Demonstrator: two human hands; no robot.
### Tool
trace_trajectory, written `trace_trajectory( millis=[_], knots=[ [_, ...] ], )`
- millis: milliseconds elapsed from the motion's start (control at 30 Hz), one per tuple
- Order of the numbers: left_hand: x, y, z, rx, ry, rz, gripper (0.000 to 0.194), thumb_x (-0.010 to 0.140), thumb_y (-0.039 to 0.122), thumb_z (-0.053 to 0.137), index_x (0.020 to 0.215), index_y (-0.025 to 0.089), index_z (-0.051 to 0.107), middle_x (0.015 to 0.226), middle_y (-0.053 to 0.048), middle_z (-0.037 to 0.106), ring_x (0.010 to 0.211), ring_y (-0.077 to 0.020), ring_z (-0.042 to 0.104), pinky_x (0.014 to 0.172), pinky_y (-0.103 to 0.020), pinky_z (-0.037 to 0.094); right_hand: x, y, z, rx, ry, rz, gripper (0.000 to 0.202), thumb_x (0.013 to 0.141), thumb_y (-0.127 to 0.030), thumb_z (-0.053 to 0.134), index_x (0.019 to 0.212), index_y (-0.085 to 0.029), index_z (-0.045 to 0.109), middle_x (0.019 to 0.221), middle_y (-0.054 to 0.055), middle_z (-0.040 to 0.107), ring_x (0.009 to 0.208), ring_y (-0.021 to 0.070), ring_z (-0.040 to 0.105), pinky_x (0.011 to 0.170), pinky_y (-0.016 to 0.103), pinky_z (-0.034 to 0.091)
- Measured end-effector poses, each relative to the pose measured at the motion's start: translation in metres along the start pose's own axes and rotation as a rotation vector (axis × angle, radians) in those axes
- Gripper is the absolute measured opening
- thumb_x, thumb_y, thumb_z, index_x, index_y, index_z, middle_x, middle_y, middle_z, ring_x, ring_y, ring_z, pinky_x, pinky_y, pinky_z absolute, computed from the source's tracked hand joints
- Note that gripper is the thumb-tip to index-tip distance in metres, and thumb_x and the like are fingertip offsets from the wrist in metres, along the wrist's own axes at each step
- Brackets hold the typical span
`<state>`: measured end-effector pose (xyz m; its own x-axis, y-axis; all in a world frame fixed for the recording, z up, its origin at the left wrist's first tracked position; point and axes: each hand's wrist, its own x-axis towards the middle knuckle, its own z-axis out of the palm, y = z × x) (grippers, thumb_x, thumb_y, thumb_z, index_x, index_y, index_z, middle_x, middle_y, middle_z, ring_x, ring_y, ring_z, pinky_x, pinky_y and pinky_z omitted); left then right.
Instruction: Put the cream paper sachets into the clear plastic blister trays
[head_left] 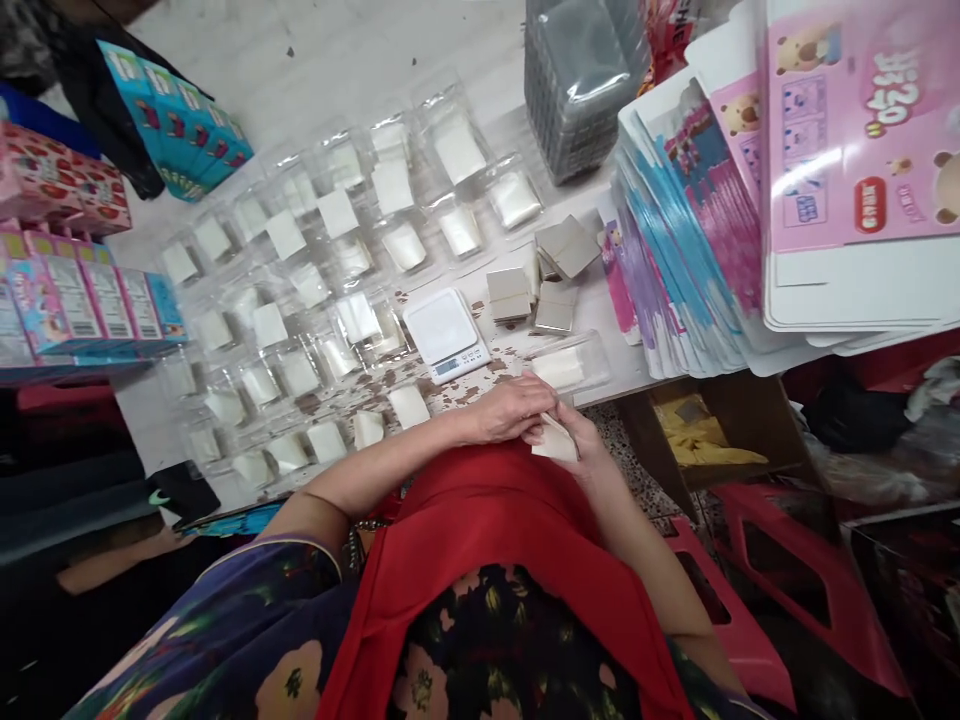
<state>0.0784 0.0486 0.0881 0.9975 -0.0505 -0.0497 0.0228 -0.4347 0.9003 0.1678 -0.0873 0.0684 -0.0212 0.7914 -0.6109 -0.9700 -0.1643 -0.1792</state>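
- Red cloth of an apron point(495, 530) covers the worker's front at the table's point(472, 40) edge.
- Cream sheets point(555, 441) sit above the apron, grasped between the right hand's point(583, 440) thumb and fingers.
- Curled fingers of the left hand point(514, 408) meet the right at the sheets' upper end; whether they pinch them, an onlooker cannot tell.
- One clear tray point(600, 362) with a pale packet lies just beyond the hands.
- White digital scale point(445, 334) rests left of banded grey squares point(508, 295).
- Farther off, stacked clear containers point(581, 90) stand beside pink printed cartons point(840, 130).
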Motion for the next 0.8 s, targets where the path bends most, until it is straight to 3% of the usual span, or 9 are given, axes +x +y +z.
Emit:
trace_trajectory(
  millis=[100,200,267,367,467,567,667,800],
  knots=[
    [-0.017,-0.006,-0.025,-0.055,0.118,-0.186,0.018,0.087,0.018,0.042,0.090,0.017,0.059,0.095,-0.009,0.065,0.090,-0.0169,0.059,0.082,-0.029,0.047,0.014,0.006,-0.003,-0.011,0.068,0.019,0.041,0.075,-0.036,0.069,0.114,-0.026,0.062,0.089,0.002,0.068,0.067,0.0158,0.060,0.054,0.028,0.051],
    [-0.040,-0.024,-0.073,-0.022,0.259,-0.535,0.015,0.084,0.023,0.048,0.089,0.016,0.060,0.087,-0.005,0.064,0.079,-0.0155,0.059,0.070,-0.026,0.046,0.023,0.008,-0.005,-0.003,0.118,0.040,0.039,0.080,-0.036,0.064,0.118,-0.028,0.059,0.097,0.004,0.069,0.079,0.0193,0.065,0.063,0.032,0.055],
    [-0.053,-0.043,-0.107,0.046,0.262,-0.710,0.015,0.082,0.025,0.052,0.088,0.015,0.061,0.082,-0.004,0.063,0.074,-0.0153,0.058,0.065,-0.026,0.044,0.025,0.008,-0.006,0.021,0.108,0.057,0.038,0.083,-0.035,0.062,0.120,-0.027,0.058,0.099,0.005,0.069,0.082,0.0195,0.066,0.067,0.033,0.056],
    [-0.060,-0.078,-0.140,0.231,0.181,-0.799,0.015,0.075,0.022,0.056,0.086,0.015,0.063,0.077,-0.003,0.063,0.072,-0.0162,0.056,0.064,-0.026,0.041,0.026,0.008,-0.006,0.027,0.122,0.049,0.035,0.084,-0.032,0.060,0.118,-0.025,0.059,0.099,0.005,0.070,0.081,0.0183,0.067,0.067,0.032,0.056],
    [-0.054,-0.108,-0.144,0.401,0.102,-0.805,0.018,0.073,0.020,0.055,0.087,0.015,0.065,0.083,-0.005,0.066,0.078,-0.0191,0.058,0.067,-0.028,0.039,0.027,0.008,-0.007,0.019,0.169,0.043,0.031,0.084,-0.029,0.059,0.114,-0.024,0.061,0.098,0.005,0.070,0.079,0.0173,0.067,0.067,0.031,0.057],
    [-0.046,-0.123,-0.129,0.516,0.073,-0.836,0.019,0.076,0.019,0.052,0.089,0.015,0.066,0.087,-0.008,0.067,0.082,-0.0223,0.059,0.069,-0.030,0.040,0.024,0.008,-0.009,0.023,0.205,0.046,0.028,0.083,-0.028,0.059,0.110,-0.023,0.062,0.097,0.005,0.069,0.079,0.0166,0.066,0.068,0.030,0.057],
    [-0.045,-0.123,-0.114,0.615,0.114,-0.846,0.022,0.081,0.020,0.050,0.096,0.015,0.064,0.097,-0.012,0.065,0.092,-0.0261,0.058,0.074,-0.034,0.043,0.019,0.006,-0.011,0.031,0.216,0.035,0.028,0.083,-0.027,0.059,0.111,-0.023,0.062,0.095,0.004,0.069,0.079,0.0157,0.066,0.069,0.029,0.056],
    [-0.056,-0.114,-0.106,0.715,0.292,-0.792,0.041,0.081,0.020,0.055,0.122,0.016,0.054,0.124,-0.014,0.055,0.114,-0.0298,0.049,0.091,-0.042,0.041,0.012,0.004,-0.011,0.037,0.205,0.015,0.036,0.080,-0.030,0.059,0.115,-0.023,0.061,0.102,0.005,0.069,0.088,0.0180,0.066,0.076,0.033,0.056]
  ],
)
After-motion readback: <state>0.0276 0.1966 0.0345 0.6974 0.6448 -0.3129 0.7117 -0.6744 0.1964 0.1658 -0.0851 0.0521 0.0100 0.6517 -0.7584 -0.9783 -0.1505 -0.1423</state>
